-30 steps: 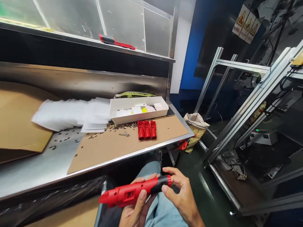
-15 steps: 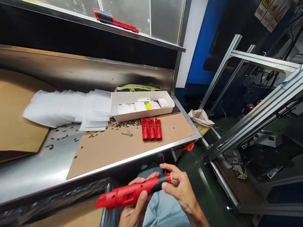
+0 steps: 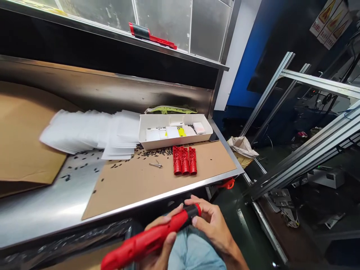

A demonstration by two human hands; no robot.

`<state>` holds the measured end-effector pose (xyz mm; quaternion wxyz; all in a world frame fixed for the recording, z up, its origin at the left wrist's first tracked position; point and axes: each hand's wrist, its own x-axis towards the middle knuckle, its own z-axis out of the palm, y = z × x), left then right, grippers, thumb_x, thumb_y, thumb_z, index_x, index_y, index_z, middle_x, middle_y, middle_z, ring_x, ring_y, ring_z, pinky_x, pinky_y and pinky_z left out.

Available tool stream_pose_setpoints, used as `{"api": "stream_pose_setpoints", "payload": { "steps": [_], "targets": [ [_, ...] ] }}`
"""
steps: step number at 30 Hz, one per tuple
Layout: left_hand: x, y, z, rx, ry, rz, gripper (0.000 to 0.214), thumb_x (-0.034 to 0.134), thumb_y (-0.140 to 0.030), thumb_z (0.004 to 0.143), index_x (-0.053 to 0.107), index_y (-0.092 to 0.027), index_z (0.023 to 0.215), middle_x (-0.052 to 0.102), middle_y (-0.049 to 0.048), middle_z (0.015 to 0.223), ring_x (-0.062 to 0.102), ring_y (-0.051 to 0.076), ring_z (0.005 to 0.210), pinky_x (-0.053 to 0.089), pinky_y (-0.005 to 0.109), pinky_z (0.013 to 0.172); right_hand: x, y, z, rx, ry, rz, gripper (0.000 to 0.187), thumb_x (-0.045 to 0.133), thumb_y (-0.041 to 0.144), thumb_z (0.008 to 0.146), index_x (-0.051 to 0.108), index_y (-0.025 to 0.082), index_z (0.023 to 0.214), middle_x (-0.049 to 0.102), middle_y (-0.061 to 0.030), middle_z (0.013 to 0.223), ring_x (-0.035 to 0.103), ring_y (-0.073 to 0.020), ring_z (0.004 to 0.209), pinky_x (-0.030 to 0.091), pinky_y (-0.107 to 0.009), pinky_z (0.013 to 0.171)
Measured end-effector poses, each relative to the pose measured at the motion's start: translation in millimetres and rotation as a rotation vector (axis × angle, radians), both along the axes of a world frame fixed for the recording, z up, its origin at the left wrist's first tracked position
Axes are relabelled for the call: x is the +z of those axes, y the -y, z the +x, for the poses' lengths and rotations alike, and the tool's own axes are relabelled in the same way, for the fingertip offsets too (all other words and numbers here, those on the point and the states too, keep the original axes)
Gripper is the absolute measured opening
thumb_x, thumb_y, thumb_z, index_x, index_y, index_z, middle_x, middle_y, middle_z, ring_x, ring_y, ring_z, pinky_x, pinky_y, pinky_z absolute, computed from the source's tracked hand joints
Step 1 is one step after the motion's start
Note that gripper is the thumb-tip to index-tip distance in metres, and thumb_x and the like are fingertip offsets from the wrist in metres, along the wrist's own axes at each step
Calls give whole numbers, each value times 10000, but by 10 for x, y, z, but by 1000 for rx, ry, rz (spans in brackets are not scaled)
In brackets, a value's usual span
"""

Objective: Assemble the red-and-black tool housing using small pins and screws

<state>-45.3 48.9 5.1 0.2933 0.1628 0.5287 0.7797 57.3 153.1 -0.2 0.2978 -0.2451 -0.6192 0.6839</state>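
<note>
I hold a red tool body (image 3: 146, 240) with a black collar and red tip below the front edge of the desk (image 3: 56, 210), over my lap. It lies tilted, tip end raised toward the right. My left hand (image 3: 160, 249) wraps the red shaft from beneath, thumb pressed on top. My right hand (image 3: 210, 225) pinches the black collar end between thumb and fingers.

On the desk, three red housings (image 3: 185, 160) lie side by side, touching, on a cardboard sheet (image 3: 135, 180). Just behind them stands a white tray (image 3: 174, 132) holding small white packets. Left of the tray, a fanned stack of white bags (image 3: 92, 131). Small black screws (image 3: 157, 152) lie scattered in front of the tray.
</note>
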Motion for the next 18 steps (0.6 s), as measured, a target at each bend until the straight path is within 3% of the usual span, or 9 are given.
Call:
{"api": "stream_pose_setpoints", "payload": {
  "steps": [3,5,8,11,15,18],
  "targets": [
    [-14,-51,-178,-48,383,-39,494,898,-431,633,625,-323,1030,780,12,1084,641,275,1186,350,431,1156,39,27,95,14,-21,21,403,754,533,784,741,241,1061,621,-126,1381,449,-298,1409,333,-515,1168],
    [2,-71,-235,-63,514,-24,515,905,-434,617,637,-314,1041,781,24,1086,656,281,1161,366,433,1140,55,66,137,-55,8,74,325,747,482,806,735,251,1034,601,-118,1406,435,-298,1417,313,-527,1179],
    [41,-85,-220,-87,562,-12,485,895,-460,622,675,-299,1024,781,36,1087,687,265,1105,513,327,1004,90,133,134,-186,81,218,255,721,419,833,737,259,1031,601,-110,1406,395,-303,1441,289,-551,1191],
    [62,-93,-155,-102,598,-15,509,922,-446,581,688,-306,1010,789,36,1055,732,229,980,576,235,833,139,195,71,-207,126,301,244,709,420,833,750,266,1017,572,-94,1442,338,-309,1470,271,-562,1200],
    [95,-95,-91,-98,574,-23,525,920,-435,598,674,-291,1039,792,56,1033,741,218,920,586,232,802,178,255,-19,-169,157,296,283,652,500,863,774,290,1008,531,-61,1489,292,-311,1492,245,-571,1209],
    [110,-82,-77,-93,568,-36,531,916,-438,603,671,-282,1047,798,41,989,743,212,875,589,217,753,165,266,-34,-156,151,318,321,634,549,869,787,288,974,593,-58,1428,316,-315,1479,276,-564,1199]
  ]
}}
